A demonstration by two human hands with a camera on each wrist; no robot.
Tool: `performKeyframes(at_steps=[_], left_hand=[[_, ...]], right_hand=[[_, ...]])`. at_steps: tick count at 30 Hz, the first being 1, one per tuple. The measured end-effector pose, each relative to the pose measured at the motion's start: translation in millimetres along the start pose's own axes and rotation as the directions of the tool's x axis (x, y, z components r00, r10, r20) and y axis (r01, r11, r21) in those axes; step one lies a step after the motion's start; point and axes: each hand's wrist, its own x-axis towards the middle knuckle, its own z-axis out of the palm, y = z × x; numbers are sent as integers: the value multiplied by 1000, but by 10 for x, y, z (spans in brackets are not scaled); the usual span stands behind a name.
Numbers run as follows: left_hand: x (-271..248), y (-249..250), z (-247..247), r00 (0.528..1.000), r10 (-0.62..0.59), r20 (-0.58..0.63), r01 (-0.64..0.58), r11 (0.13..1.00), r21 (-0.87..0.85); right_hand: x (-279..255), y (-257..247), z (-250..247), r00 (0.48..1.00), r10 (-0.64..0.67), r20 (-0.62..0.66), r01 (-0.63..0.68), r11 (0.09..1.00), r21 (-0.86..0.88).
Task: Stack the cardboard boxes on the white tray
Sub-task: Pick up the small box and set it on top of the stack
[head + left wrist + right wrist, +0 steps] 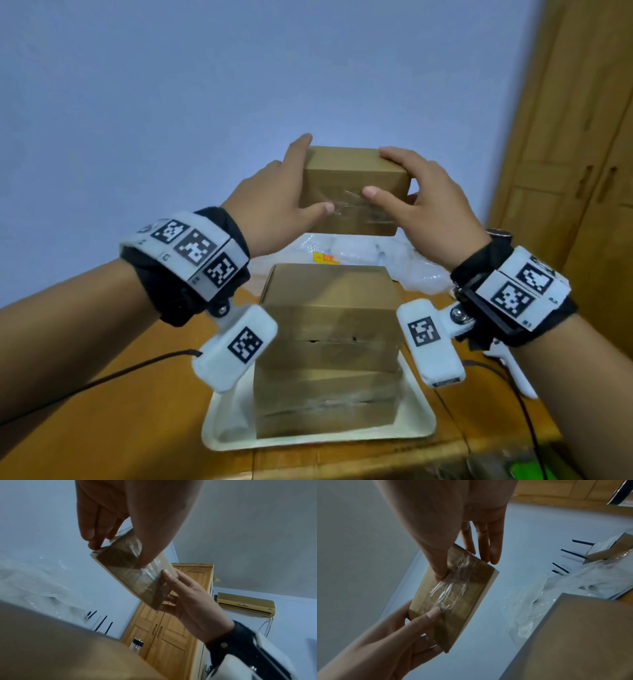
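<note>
While a small brown cardboard box with clear tape (356,192) hangs in the air, the left hand (274,209) and right hand (431,209) each grip one end, thumbs on its near face. Below the grip, stacked brown cardboard boxes (329,346) sit on a white rectangular tray (219,428) on the wooden tabletop (137,411).

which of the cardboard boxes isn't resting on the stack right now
The small taped box, held in the air between the left hand and right hand; the others sit stacked on the white tray.
</note>
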Motion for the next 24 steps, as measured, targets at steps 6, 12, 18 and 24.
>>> performKeyframes(at_steps=[6,12,18,24], left_hand=[[-536,-104,99,996,-60,-61,55,995,-84],[-800,-145,346,994,-103,-36,98,987,-129],[-836,-180,460,994,-109,-25,104,984,-141],[-989,-254,526,973,-230,16,218,895,-389]], right_hand=[[-376,-52,79,999,18,45,-18,1000,9],[-680,29,181,994,58,95,-58,998,-1],[-766,77,215,989,95,111,-98,995,28],[-956,143,233,975,191,109,-206,969,138]])
